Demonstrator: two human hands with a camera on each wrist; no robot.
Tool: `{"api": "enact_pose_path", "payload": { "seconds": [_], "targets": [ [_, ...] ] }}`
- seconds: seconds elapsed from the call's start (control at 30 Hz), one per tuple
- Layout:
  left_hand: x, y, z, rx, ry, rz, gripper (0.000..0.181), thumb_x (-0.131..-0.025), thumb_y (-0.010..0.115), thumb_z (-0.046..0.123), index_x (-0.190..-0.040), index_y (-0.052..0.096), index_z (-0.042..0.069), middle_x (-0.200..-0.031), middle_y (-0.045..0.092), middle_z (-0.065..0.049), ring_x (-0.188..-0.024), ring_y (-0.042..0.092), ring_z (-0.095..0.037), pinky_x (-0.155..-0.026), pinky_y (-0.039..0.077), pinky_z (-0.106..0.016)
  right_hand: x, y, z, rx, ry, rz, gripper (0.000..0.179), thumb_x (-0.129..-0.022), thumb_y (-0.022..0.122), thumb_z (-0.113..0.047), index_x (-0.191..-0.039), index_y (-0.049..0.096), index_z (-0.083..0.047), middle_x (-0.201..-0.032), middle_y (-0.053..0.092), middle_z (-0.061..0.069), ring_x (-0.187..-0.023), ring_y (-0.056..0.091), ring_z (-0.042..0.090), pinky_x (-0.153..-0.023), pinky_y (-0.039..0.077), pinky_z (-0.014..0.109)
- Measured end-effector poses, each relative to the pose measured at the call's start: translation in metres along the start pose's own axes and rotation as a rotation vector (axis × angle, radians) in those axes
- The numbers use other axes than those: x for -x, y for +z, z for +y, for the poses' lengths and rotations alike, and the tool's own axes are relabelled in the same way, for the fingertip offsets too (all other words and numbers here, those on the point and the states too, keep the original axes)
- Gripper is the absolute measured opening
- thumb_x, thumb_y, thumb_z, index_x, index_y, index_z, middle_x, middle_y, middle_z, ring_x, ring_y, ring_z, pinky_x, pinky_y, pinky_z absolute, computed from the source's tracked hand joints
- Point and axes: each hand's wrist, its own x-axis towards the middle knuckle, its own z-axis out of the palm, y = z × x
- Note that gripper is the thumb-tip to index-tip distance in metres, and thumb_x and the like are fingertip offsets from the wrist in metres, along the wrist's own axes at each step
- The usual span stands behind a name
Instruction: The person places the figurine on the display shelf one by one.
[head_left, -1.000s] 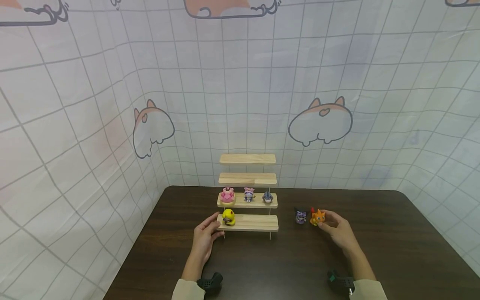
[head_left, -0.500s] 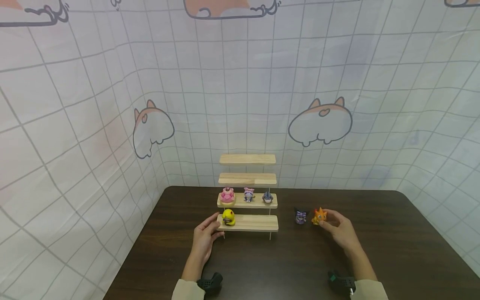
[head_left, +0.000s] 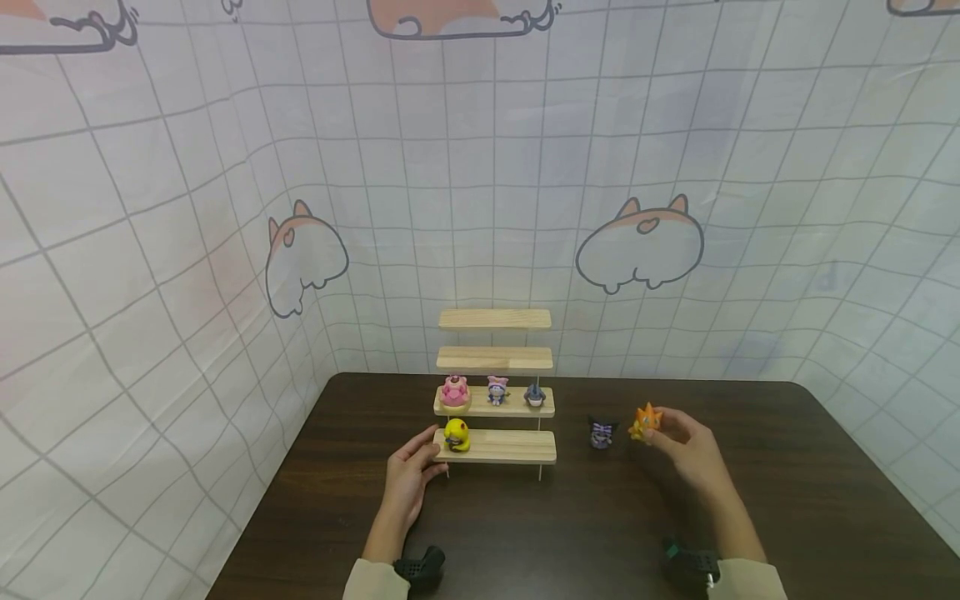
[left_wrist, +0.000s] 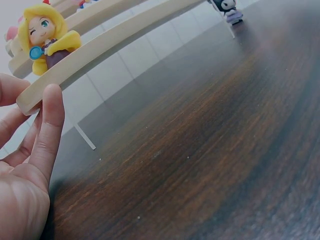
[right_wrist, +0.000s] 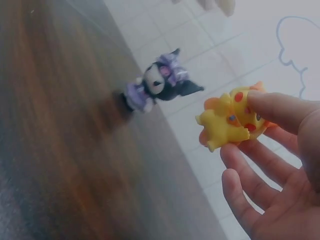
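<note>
My left hand (head_left: 407, 477) grips the left end of the lowest board of a tiered wooden display stand (head_left: 513, 445). Just above those fingers, a yellow-haired girl figurine (left_wrist: 44, 37) stands on that board. My right hand (head_left: 693, 450) pinches an orange-and-yellow figurine (right_wrist: 232, 119) between thumb and fingers, held up off the table. To the left of it, a black-and-purple figurine (head_left: 601, 433) with pointed ears stands upright on the table. In the right wrist view the held figurine is tilted, with red-orange spots on its yellow head.
On the second board stand a pink figurine (head_left: 454, 392), a purple-and-pink figurine (head_left: 497, 390) and a grey-blue figurine (head_left: 535, 395). The two upper boards (head_left: 495, 358) hold nothing. A gridded cloth (head_left: 495, 167) hangs behind the dark wooden table (head_left: 600, 517).
My right hand has lifted the orange-and-yellow figurine from beside the black-and-purple one, moving it up and slightly right. My left hand has stayed on the stand.
</note>
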Motion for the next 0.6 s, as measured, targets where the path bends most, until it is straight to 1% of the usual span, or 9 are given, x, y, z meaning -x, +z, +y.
{"api": "enact_pose_path", "payload": {
  "seconds": [0.1,0.3,0.4,0.5,0.6],
  "targets": [
    [-0.001,0.0,0.0,0.003,0.001,-0.002,0.045,-0.099,0.06,0.004,-0.143,0.058,0.002,-0.149,0.052,-0.02,-0.086,0.065,-0.011,-0.072,0.063,-0.024,0.001,-0.003,-0.008,-0.007,-0.01,-0.007,0.054,-0.099,0.068,-0.036,-0.142,0.056,-0.005,-0.135,0.063,0.022,-0.111,0.063,0.02,-0.085,0.052,0.028],
    [-0.001,0.0,-0.001,0.006,0.001,0.003,0.045,-0.098,0.061,0.005,-0.143,0.059,0.002,-0.148,0.052,-0.02,-0.085,0.064,-0.011,-0.072,0.063,-0.024,0.003,-0.008,-0.024,-0.022,-0.052,-0.024,0.055,-0.098,0.069,-0.039,-0.141,0.058,-0.007,-0.137,0.064,0.02,-0.105,0.061,0.006,-0.084,0.054,0.028],
    [0.0,0.0,0.0,0.004,0.006,0.002,0.045,-0.098,0.062,0.005,-0.143,0.058,0.001,-0.146,0.053,-0.021,-0.084,0.064,-0.01,-0.072,0.063,-0.024,0.005,-0.01,-0.03,-0.027,-0.073,-0.038,0.054,-0.098,0.068,-0.04,-0.141,0.058,-0.008,-0.137,0.063,0.018,-0.104,0.061,0.001,-0.084,0.054,0.029],
    [0.0,0.0,0.0,0.008,0.003,0.002,0.045,-0.099,0.062,0.005,-0.143,0.057,0.0,-0.145,0.053,-0.022,-0.084,0.064,-0.01,-0.072,0.063,-0.024,0.007,-0.011,-0.037,-0.031,-0.084,-0.051,0.055,-0.098,0.068,-0.041,-0.142,0.058,-0.01,-0.138,0.063,0.017,-0.105,0.061,-0.001,-0.086,0.056,0.029],
    [0.001,0.0,0.001,0.005,0.0,0.0,0.046,-0.099,0.062,0.006,-0.144,0.056,0.0,-0.145,0.053,-0.023,-0.084,0.064,-0.009,-0.072,0.063,-0.023,0.009,-0.012,-0.043,-0.033,-0.099,-0.061,0.055,-0.099,0.067,-0.042,-0.143,0.057,-0.01,-0.137,0.064,0.017,-0.106,0.062,0.001,-0.086,0.058,0.031]
  ]
}}
